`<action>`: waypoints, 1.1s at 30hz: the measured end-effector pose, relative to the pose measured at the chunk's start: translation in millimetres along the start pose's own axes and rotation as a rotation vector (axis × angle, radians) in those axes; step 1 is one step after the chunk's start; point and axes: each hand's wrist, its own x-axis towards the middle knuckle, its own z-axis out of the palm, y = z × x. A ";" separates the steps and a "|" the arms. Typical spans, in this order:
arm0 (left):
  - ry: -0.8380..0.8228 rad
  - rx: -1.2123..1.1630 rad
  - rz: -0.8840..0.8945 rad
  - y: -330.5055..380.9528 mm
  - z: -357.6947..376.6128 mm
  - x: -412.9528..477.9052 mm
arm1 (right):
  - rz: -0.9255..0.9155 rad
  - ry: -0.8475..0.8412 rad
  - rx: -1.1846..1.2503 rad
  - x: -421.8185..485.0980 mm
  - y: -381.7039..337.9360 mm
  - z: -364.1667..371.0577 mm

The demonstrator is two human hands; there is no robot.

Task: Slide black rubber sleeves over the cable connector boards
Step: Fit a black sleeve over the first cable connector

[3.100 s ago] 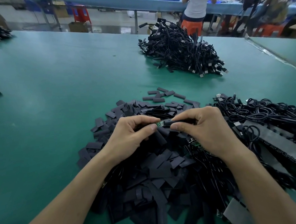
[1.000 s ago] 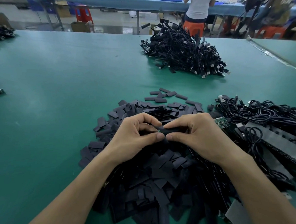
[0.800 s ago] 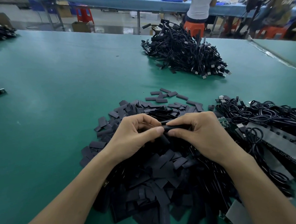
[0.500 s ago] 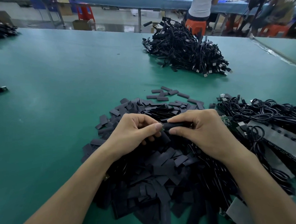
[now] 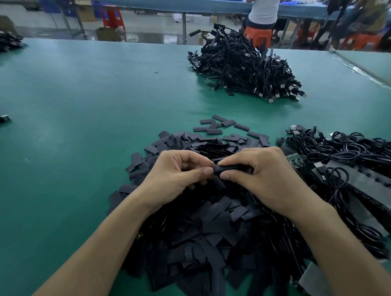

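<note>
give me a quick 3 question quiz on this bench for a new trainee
1. True or false: the right hand and left hand both pinch one black sleeve between them.
2. Where does the bare green board lie? A) just right of the right hand B) in the far cable heap C) at the table's left edge
3. Short answer: what covers the green table directly under both hands?
Key: 1 true; 2 A; 3 a heap of loose sleeves.
</note>
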 end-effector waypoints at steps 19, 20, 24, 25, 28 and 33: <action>-0.020 -0.033 -0.007 2.8 -2.4 -2.4 | -0.050 -0.041 -0.040 -0.7 -1.1 1.8; -0.022 -0.035 -0.008 3.1 -2.6 -2.5 | -0.049 -0.046 -0.044 -0.7 -1.7 1.9; -0.033 -0.029 -0.015 4.1 -2.0 -2.7 | -0.045 -0.084 -0.060 -0.5 -2.8 0.6; -0.039 -0.028 -0.017 4.2 -1.9 -2.7 | -0.049 -0.085 -0.066 -0.3 -2.8 0.3; -0.051 -0.024 -0.021 4.6 -2.1 -3.2 | -0.054 -0.085 -0.068 -0.7 -3.9 0.1; -0.048 -0.012 -0.014 4.1 -1.2 -2.4 | -0.080 -0.091 -0.080 -0.4 -2.8 3.5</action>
